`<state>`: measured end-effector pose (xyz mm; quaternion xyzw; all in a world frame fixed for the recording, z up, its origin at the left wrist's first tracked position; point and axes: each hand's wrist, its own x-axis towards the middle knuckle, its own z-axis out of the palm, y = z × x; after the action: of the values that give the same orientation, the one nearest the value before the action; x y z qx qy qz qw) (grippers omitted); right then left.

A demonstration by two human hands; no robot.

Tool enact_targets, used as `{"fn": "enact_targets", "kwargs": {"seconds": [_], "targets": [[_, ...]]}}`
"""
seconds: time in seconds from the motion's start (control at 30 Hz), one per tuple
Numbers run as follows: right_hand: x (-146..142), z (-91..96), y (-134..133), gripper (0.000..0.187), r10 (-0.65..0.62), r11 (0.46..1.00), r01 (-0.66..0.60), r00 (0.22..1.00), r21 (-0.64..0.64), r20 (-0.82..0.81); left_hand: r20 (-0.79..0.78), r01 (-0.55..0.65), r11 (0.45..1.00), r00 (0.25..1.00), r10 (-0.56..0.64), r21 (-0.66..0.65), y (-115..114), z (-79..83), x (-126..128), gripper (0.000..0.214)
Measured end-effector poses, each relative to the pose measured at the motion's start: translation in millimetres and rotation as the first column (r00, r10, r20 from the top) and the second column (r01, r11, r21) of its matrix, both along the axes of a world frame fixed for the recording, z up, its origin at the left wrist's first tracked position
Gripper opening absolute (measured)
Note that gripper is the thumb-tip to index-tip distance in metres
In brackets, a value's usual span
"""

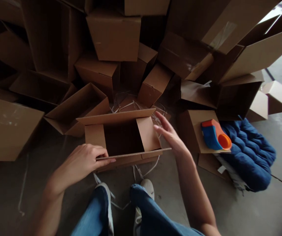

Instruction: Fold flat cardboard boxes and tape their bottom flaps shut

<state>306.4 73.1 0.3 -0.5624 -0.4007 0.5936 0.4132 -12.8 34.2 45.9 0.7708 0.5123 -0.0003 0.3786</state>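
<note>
Gripping the near flap of an open cardboard box [123, 139], the left hand [84, 160] curls its fingers [103, 151] over the flap's edge at the box's left end. The right hand [170, 136] is open, its fingers [161, 121] spread and closed on nothing, just beside the box's right flap. The box sits on a concrete floor [275, 206] directly in front of the person's feet, all four flaps folded outward and its dark inside showing. Loops of white plastic strapping [147, 172] lie on the floor under and around it, trailing toward a pair of white sneakers [147, 186] below blue jeans [94, 213].

Ahead, a tumbled heap of brown cardboard boxes [113, 36] rises at odd angles, some tilted with their open ends showing. One tilted open box [77, 109] stands just behind the left end of the held box. A large box [8, 129] lies at far left. To the right, an orange-and-blue tape dispenser [216, 135] rests on a tilted cardboard box [195, 131], touching the edge of a navy quilted cushion [250, 154] on the floor. A small pale box [278, 96] sits beyond, at the edge of the heap.
</note>
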Motion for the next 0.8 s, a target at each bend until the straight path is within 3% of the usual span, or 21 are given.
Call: {"fn": "enact_targets", "kwargs": {"seconds": [0.1,0.2,0.27,0.33,0.37,0.43,0.63,0.8], "targets": [[4.4,33.0,-13.8,0.045,-0.115,0.976,0.055,0.951,0.212,0.286,0.007,-0.016,1.0,1.0,0.016,-0.006,-1.8,-0.2,-0.2,0.051],[-6.4,62.1,-34.3,0.039,-0.11,0.931,-0.142,0.77,0.337,0.628,0.019,-0.016,1.0,1.0,0.016,-0.019,-1.9,-1.9,-2.0,0.049],[-17.6,71.8,-44.8,0.045,0.053,0.884,-0.399,0.604,0.244,0.796,0.025,-0.006,0.999,1.0,0.006,-0.031,-1.5,-3.5,-3.0,0.046],[-27.3,72.8,-49.7,0.053,0.228,0.797,-0.596,0.443,0.095,0.867,0.021,-0.002,0.999,1.0,0.003,-0.037,-1.9,-4.6,-2.8,0.045],[-30.9,71.0,-50.1,0.056,0.277,0.763,-0.645,0.378,0.037,0.883,0.016,-0.006,0.999,1.0,0.006,-0.038,-2.5,-4.6,-2.2,0.044],[-35.5,65.1,-47.9,0.061,0.29,0.748,-0.663,0.288,-0.029,0.913,0.005,-0.015,0.999,1.0,0.016,-0.039,-5.0,-3.5,-0.4,0.043],[-38.2,54.0,-38.7,0.074,0.299,0.735,-0.667,0.159,-0.12,0.941,-0.078,-0.051,0.998,0.996,0.049,-0.024,-13.1,4.6,6.7,0.037],[-36.1,55.0,-36.1,0.079,0.3,0.735,-0.664,0.14,-0.136,0.944,-0.211,0.005,1.0,0.977,-0.004,0.004,-13.5,9.7,30.6,0.031]]}}
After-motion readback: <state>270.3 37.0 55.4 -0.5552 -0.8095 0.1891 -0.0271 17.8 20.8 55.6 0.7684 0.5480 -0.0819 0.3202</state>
